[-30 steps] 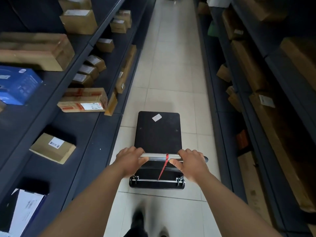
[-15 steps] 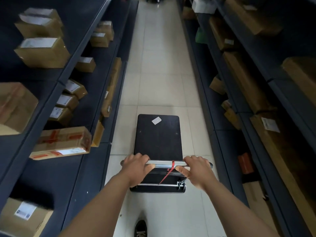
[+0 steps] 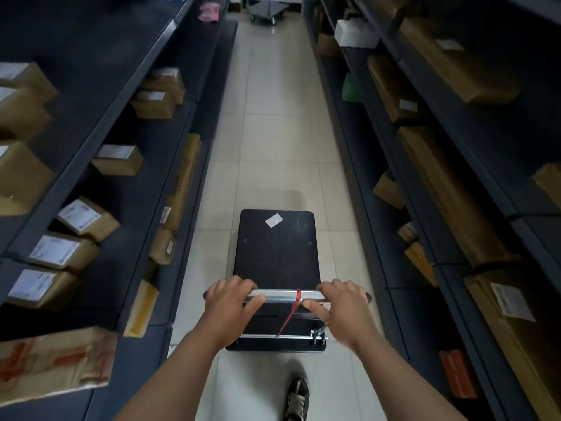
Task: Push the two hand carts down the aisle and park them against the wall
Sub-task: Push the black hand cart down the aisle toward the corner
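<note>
A black platform hand cart (image 3: 276,253) with a white sticker on its deck stands in the middle of the aisle in front of me. Its silver handle bar (image 3: 282,294) has a red strap tied around it. My left hand (image 3: 229,305) grips the bar's left end and my right hand (image 3: 343,305) grips its right end. A second, grey metal cart (image 3: 268,9) stands at the far end of the aisle, only partly in view.
Dark shelving (image 3: 170,153) with several cardboard boxes lines the left side; dark shelves (image 3: 391,165) with long brown parcels line the right. The pale tiled floor (image 3: 273,101) runs straight ahead between them. My shoe (image 3: 296,396) is behind the cart.
The cart and I have moved forward along the aisle; boxes on both sides slid back past me, and the grey cart at the far end has come into view.
</note>
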`<state>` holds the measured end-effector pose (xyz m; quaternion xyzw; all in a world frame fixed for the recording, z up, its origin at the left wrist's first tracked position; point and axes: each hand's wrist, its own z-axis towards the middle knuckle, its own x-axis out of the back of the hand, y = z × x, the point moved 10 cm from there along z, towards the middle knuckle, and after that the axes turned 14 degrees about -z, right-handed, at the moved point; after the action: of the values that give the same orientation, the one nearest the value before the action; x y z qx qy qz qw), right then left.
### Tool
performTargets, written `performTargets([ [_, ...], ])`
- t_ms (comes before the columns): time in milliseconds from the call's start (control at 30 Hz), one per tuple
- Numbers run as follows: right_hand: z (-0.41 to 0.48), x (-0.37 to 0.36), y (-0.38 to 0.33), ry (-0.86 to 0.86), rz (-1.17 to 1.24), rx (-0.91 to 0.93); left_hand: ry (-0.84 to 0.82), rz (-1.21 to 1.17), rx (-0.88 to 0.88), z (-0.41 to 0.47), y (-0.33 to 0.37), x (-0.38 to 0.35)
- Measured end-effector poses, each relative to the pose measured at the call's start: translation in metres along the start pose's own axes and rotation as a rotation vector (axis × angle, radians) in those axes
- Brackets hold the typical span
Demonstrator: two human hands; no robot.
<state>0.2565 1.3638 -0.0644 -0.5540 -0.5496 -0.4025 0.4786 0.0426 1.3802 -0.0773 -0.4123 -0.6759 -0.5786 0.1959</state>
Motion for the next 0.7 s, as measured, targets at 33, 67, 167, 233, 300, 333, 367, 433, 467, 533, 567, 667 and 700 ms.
performTargets([
  [33,0.02,0.004,0.002,0.012,-0.004,0.003,0.007,-0.001,-0.003,0.019,0.002,0.007],
  [67,0.04,0.008,0.003,0.015,-0.011,0.001,0.008,0.001,-0.006,0.039,0.002,0.014],
  [167,0.101,0.02,0.005,0.039,-0.024,-0.004,0.024,0.025,-0.017,0.097,0.002,0.038],
  [233,0.137,0.03,0.007,0.07,-0.027,-0.003,0.034,0.031,-0.019,0.133,0.002,0.052],
  [300,0.172,0.038,0.009,0.074,-0.039,-0.005,0.027,0.057,0.002,0.169,0.001,0.063],
  [333,0.192,0.042,0.01,0.076,-0.045,-0.004,0.022,0.075,0.016,0.188,-0.001,0.067],
  [367,0.207,0.046,0.01,0.075,-0.052,-0.005,0.023,0.092,0.023,0.202,-0.001,0.072],
  [433,0.242,0.053,0.015,0.056,-0.059,-0.016,0.033,0.111,0.028,0.235,0.0,0.083],
  [467,0.259,0.055,0.018,0.046,-0.056,-0.021,0.037,0.114,0.031,0.251,0.002,0.089],
  [533,0.297,0.061,0.024,0.016,-0.058,-0.026,0.04,0.117,0.033,0.288,0.004,0.1],
  [567,0.315,0.065,0.027,-0.007,-0.066,-0.03,0.038,0.124,0.03,0.305,0.005,0.105],
  [667,0.368,0.075,0.036,-0.093,-0.07,-0.053,0.022,0.135,0.025,0.357,0.012,0.119],
  [700,0.384,0.079,0.038,-0.118,-0.071,-0.059,0.016,0.123,0.038,0.373,0.013,0.124],
])
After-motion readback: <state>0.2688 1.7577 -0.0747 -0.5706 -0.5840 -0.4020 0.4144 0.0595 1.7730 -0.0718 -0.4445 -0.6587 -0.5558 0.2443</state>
